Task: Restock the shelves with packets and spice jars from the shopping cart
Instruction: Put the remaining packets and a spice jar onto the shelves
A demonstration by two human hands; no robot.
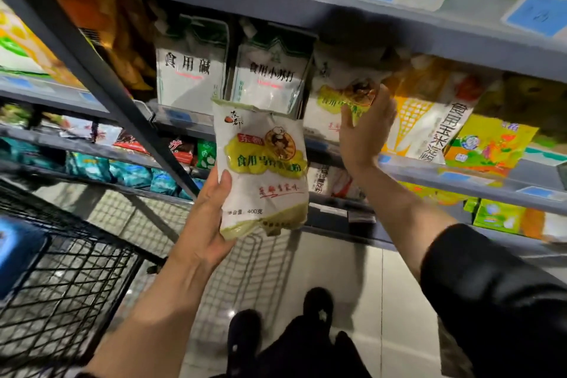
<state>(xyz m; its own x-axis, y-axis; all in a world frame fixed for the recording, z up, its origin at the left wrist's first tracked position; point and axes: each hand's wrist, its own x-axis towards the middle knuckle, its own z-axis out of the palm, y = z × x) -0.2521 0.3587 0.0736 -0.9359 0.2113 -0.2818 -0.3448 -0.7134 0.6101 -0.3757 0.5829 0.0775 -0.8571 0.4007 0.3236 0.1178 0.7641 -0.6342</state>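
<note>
left grip (211,218) clasps white packet's (264,169) lower edge, packet upright above.

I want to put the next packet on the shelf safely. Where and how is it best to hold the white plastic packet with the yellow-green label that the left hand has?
Probably best around its lower half, from the left side, as the left hand grips the white plastic packet with the yellow-green label now. It stands upright and looks soft and full, so support near the bottom should stop sagging and leave the top free to enter the grey metal shelf.
</note>
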